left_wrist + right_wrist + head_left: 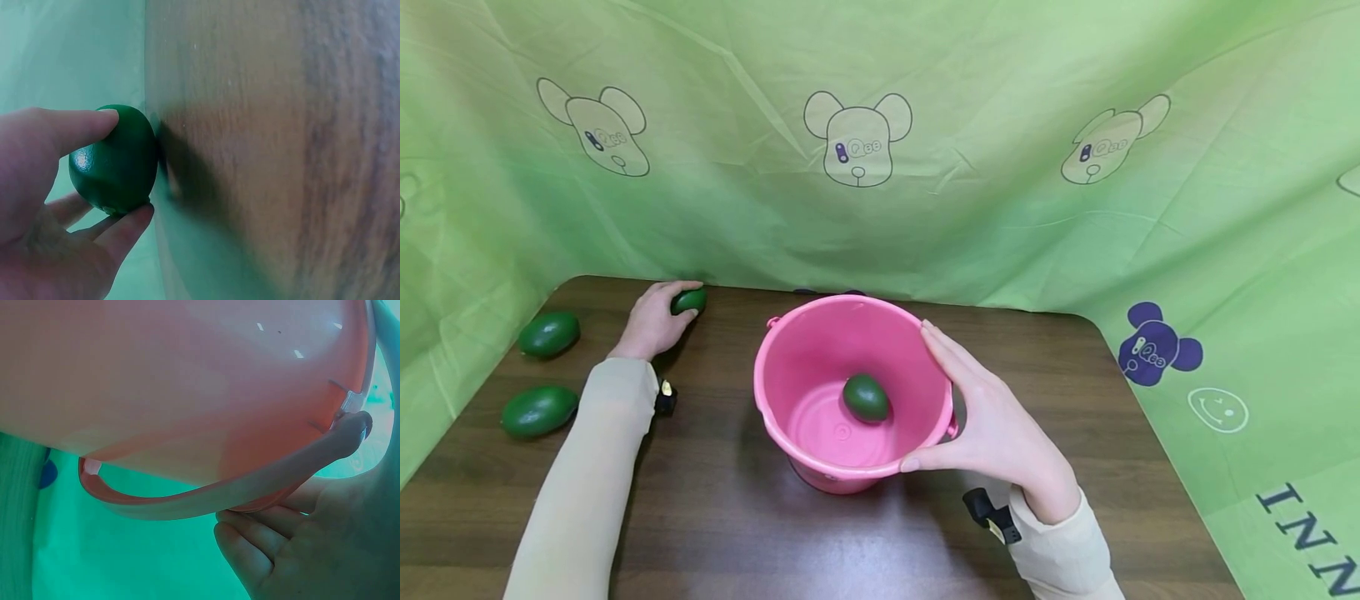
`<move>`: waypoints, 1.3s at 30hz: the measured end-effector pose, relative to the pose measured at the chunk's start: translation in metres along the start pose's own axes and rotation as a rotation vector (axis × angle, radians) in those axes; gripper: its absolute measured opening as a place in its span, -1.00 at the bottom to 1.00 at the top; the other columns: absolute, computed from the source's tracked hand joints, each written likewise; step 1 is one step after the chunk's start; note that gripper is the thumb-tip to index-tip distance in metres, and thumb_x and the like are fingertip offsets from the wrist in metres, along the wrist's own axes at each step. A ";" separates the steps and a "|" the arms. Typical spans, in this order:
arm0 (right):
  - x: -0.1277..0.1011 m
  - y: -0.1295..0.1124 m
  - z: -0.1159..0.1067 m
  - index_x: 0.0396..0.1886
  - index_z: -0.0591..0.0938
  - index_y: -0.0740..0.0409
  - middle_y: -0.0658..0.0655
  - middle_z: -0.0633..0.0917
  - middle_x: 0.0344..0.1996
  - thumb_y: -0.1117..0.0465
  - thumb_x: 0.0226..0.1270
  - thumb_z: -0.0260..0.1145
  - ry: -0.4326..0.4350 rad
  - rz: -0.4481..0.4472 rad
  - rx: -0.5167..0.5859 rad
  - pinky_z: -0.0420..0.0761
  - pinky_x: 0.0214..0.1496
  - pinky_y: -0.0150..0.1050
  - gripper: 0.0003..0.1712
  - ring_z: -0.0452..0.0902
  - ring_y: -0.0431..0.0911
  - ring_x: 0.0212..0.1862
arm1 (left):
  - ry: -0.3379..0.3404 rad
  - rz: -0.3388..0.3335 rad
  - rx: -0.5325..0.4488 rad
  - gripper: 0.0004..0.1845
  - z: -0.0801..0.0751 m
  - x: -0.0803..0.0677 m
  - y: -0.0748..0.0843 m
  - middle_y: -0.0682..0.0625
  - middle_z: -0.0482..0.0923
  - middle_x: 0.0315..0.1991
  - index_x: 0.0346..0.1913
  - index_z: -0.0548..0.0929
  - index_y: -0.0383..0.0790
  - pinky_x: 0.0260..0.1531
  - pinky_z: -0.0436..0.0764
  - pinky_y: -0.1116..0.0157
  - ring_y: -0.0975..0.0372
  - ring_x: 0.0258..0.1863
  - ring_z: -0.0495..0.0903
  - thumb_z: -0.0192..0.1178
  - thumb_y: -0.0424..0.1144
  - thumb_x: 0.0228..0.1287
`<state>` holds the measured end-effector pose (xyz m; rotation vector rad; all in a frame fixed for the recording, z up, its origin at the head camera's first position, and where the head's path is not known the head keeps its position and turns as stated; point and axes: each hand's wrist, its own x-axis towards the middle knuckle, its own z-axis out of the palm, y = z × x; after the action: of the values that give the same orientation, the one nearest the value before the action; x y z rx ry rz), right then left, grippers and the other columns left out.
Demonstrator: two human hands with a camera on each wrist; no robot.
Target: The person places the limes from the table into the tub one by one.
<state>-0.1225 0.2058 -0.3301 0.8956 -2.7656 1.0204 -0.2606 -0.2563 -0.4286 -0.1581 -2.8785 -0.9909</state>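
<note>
At the table's far left edge, my left hand [655, 321] grips a glossy dark green oval fruit [690, 300], shaped like an avocado. The left wrist view shows the thumb and fingertips on opposite sides of this fruit [122, 165], close to the tabletop. My right hand [1000, 425] holds the pink bucket [763, 396] by its right rim, thumb toward the front and fingers toward the back. One more green fruit [866, 397] lies inside on the bucket's bottom. From the right wrist, the bucket handle [187, 501] shows hanging along the outside, with my fingers beside it.
Two more green fruits, one farther back [549, 334] and one nearer [539, 411], lie on the left of the brown wooden table [715, 517], beside my left forearm. A green printed cloth [970, 225] rises behind the table and along both sides.
</note>
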 end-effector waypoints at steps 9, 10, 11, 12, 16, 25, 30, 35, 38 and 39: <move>0.000 0.001 -0.001 0.67 0.06 -0.15 -0.19 0.07 0.60 -0.43 -0.36 0.68 -0.003 -0.005 0.004 0.31 0.43 0.06 0.58 0.02 -0.17 0.56 | 0.032 0.007 -0.011 -0.47 -0.004 -0.001 0.006 -0.50 0.27 0.36 0.43 0.44 -0.29 0.18 0.27 -0.31 -0.40 0.28 0.26 0.20 -0.35 0.45; 0.000 0.001 0.000 0.67 0.06 -0.15 -0.18 0.07 0.60 -0.43 -0.36 0.68 -0.003 -0.005 0.004 0.31 0.43 0.07 0.58 0.02 -0.17 0.56 | 0.033 0.008 -0.013 -0.47 -0.005 -0.001 0.007 -0.49 0.27 0.36 0.44 0.44 -0.29 0.18 0.27 -0.31 -0.40 0.28 0.26 0.20 -0.35 0.45; 0.001 0.001 0.000 0.67 0.07 -0.15 -0.19 0.07 0.60 -0.43 -0.35 0.68 -0.003 -0.004 0.004 0.31 0.43 0.07 0.57 0.02 -0.17 0.56 | 0.033 0.008 -0.016 -0.47 -0.006 -0.002 0.008 -0.49 0.27 0.37 0.44 0.43 -0.29 0.19 0.27 -0.32 -0.39 0.29 0.25 0.20 -0.35 0.45; 0.001 0.001 0.000 0.67 0.07 -0.15 -0.19 0.07 0.59 -0.43 -0.35 0.68 -0.002 -0.004 0.006 0.31 0.43 0.07 0.57 0.02 -0.17 0.56 | 0.034 0.008 -0.019 -0.46 -0.006 -0.002 0.009 -0.48 0.26 0.38 0.44 0.43 -0.28 0.19 0.27 -0.32 -0.40 0.29 0.25 0.20 -0.34 0.46; 0.001 0.000 0.000 0.67 0.07 -0.15 -0.19 0.08 0.59 -0.43 -0.36 0.68 -0.001 -0.001 0.005 0.31 0.43 0.07 0.58 0.02 -0.17 0.56 | 0.037 0.007 -0.025 -0.45 -0.009 -0.002 0.013 -0.46 0.25 0.40 0.46 0.42 -0.27 0.20 0.25 -0.35 -0.41 0.30 0.23 0.20 -0.34 0.46; 0.001 0.001 0.000 0.67 0.06 -0.14 -0.13 0.10 0.60 -0.43 -0.34 0.68 -0.001 -0.001 0.006 0.33 0.42 0.08 0.57 0.04 -0.16 0.55 | 0.085 0.023 -0.027 -0.45 -0.011 -0.005 0.021 -0.44 0.27 0.40 0.47 0.43 -0.23 0.16 0.29 -0.36 -0.40 0.27 0.28 0.21 -0.32 0.46; 0.001 0.000 0.000 0.67 0.06 -0.14 -0.17 0.08 0.59 -0.44 -0.35 0.67 -0.002 -0.001 -0.005 0.31 0.43 0.07 0.58 0.03 -0.16 0.55 | 0.124 0.043 -0.040 -0.44 -0.012 -0.008 0.027 -0.39 0.29 0.40 0.47 0.44 -0.19 0.14 0.34 -0.36 -0.39 0.26 0.31 0.24 -0.31 0.45; 0.001 0.000 0.000 0.67 0.07 -0.14 -0.20 0.07 0.59 -0.44 -0.35 0.67 -0.001 0.003 0.002 0.32 0.43 0.05 0.57 0.03 -0.18 0.55 | 0.154 0.065 -0.051 -0.43 -0.014 -0.009 0.033 -0.36 0.29 0.40 0.47 0.44 -0.16 0.13 0.34 -0.36 -0.40 0.24 0.32 0.24 -0.30 0.45; 0.001 0.001 0.000 0.67 0.07 -0.14 -0.20 0.07 0.59 -0.43 -0.35 0.68 -0.002 0.006 0.010 0.33 0.42 0.06 0.57 0.03 -0.18 0.55 | 0.175 0.077 -0.052 -0.44 -0.015 -0.011 0.037 -0.35 0.30 0.40 0.46 0.46 -0.16 0.15 0.33 -0.35 -0.39 0.25 0.32 0.25 -0.30 0.44; 0.001 0.001 0.000 0.67 0.07 -0.14 -0.20 0.07 0.59 -0.43 -0.35 0.68 -0.002 0.006 0.010 0.32 0.42 0.06 0.57 0.03 -0.18 0.55 | 0.184 0.084 -0.051 -0.44 -0.015 -0.011 0.038 -0.34 0.31 0.40 0.46 0.46 -0.15 0.16 0.33 -0.35 -0.38 0.25 0.33 0.26 -0.30 0.43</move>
<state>-0.1236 0.2057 -0.3305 0.8912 -2.7686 1.0359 -0.2439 -0.2360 -0.3949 -0.1801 -2.6598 -1.0077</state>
